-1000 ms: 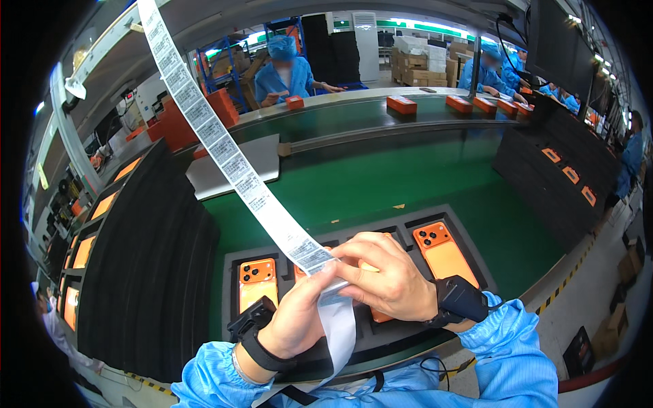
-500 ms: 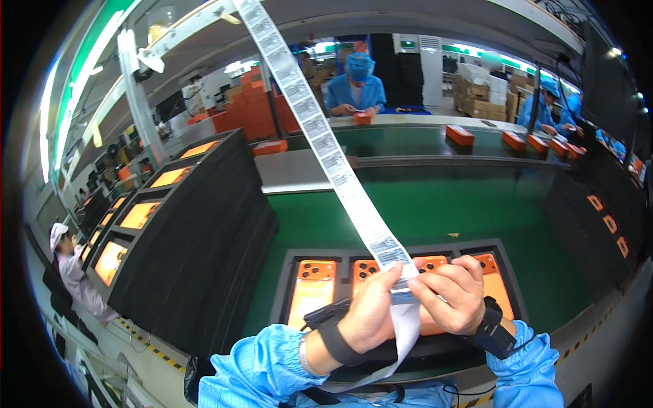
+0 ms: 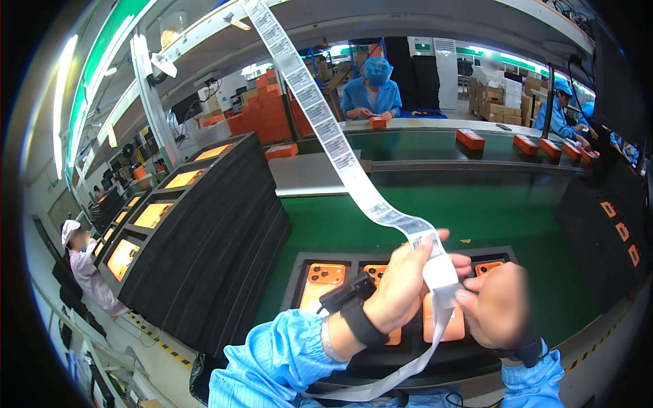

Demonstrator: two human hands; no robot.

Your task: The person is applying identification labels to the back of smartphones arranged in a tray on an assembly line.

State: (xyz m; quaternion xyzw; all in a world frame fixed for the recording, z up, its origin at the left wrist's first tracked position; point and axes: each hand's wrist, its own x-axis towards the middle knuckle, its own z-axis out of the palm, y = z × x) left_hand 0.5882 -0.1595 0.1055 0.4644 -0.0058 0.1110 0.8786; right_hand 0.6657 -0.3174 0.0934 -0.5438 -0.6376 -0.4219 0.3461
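Observation:
A long white strip of printed labels point(image 3: 326, 129) runs down from the upper frame into my left hand point(image 3: 401, 289). My left thumb presses on it from above with the fingers behind, and its blank tail curls down towards my lap. Just right of the strip, my right hand point(image 3: 503, 306) is curled, with thumb and fingertips close together by the strip's edge. Motion smears part of it, and whatever it may pinch is hidden. Below both hands, a dark foam tray point(image 3: 292, 280) holds several orange phones point(image 3: 325, 274), camera side up, partly covered by my hands and the strip.
Stacked black foam trays point(image 3: 218, 231) with orange phones rise at the left. Across the green belt point(image 3: 422, 197), orange boxes point(image 3: 470, 139) line a farther conveyor where people in blue work. More black trays point(image 3: 598, 204) stand at the right. A metal plate point(image 3: 309, 173) lies behind.
My right hand has drawn right and away from the strip, while my left hand has shifted right and up. The strip, straight before, now bends near my left thumb. The view has turned slightly.

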